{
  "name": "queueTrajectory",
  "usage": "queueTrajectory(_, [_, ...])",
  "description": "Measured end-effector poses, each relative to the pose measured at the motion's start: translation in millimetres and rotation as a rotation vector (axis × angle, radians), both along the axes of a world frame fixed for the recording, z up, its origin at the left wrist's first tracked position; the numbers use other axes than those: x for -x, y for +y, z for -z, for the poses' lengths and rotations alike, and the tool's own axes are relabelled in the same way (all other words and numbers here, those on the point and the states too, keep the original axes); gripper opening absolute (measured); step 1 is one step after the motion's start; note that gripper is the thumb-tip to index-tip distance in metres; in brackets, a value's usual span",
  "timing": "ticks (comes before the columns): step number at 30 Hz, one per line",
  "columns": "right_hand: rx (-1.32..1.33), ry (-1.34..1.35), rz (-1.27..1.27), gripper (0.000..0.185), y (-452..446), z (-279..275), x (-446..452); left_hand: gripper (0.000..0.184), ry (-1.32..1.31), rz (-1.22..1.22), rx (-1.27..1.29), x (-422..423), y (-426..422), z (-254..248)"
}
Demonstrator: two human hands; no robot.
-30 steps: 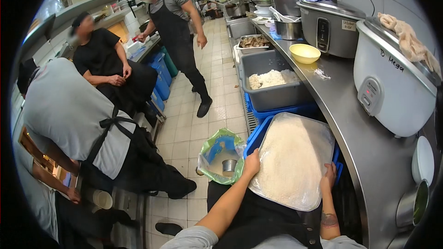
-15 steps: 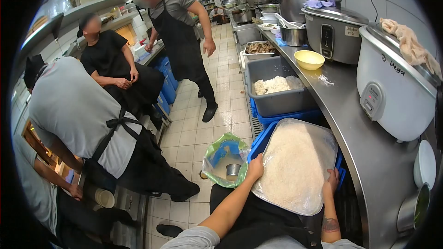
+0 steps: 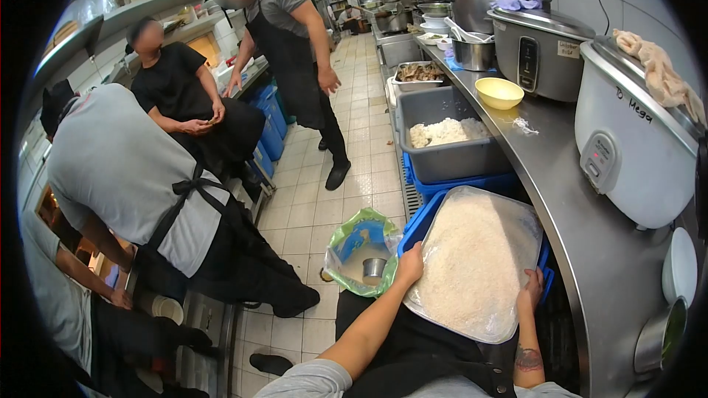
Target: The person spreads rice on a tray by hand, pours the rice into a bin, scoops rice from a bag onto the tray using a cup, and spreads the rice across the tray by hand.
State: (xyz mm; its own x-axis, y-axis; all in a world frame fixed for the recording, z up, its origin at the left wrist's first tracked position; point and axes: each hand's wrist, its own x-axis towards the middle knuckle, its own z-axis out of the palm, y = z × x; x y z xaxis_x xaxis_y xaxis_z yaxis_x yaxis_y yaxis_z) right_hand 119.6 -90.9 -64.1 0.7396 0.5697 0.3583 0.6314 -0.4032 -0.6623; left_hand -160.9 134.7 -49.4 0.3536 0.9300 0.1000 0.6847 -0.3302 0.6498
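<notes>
A clear plastic tub [image 3: 495, 333] full of pale, crumb-like grains [image 3: 476, 258] is held between my two hands in front of my waist. My left hand [image 3: 410, 265] grips its left rim, and my right hand [image 3: 528, 291] clasps the right side with the fingertips on the wall. Beneath the tub, a blue crate [image 3: 422, 222] shows at its edges. Just left of my left hand stands a bin with a green liner [image 3: 346, 280]. Inside it are a metal cup [image 3: 373, 269] and some pale powder.
Ahead, a grey bin [image 3: 442, 158] contains cooked rice [image 3: 446, 133]. Along the right, a steel counter [image 3: 560, 191] carries a yellow bowl [image 3: 499, 93], a white rice cooker [image 3: 627, 147] and a grey cooker [image 3: 535, 51]. Several co-workers [image 3: 140, 177] occupy the left side.
My hands and the tub stay nearly still. The standing co-worker has leaned and reached toward the left-hand counter. The view has shifted slightly.
</notes>
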Motion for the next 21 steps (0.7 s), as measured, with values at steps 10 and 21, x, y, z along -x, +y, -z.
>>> queueTrajectory(10, [-0.013, -0.021, 0.004, 0.025, 0, -2, 2, 0.032, 0.008, 0.0, -0.002, 0, 0, 0])
queueTrajectory(21, [-0.02, 0.018, -0.013, 0.026, -2, 6, -3, 0.031, -0.013, 0.013, -0.044, -1, 3, 8])
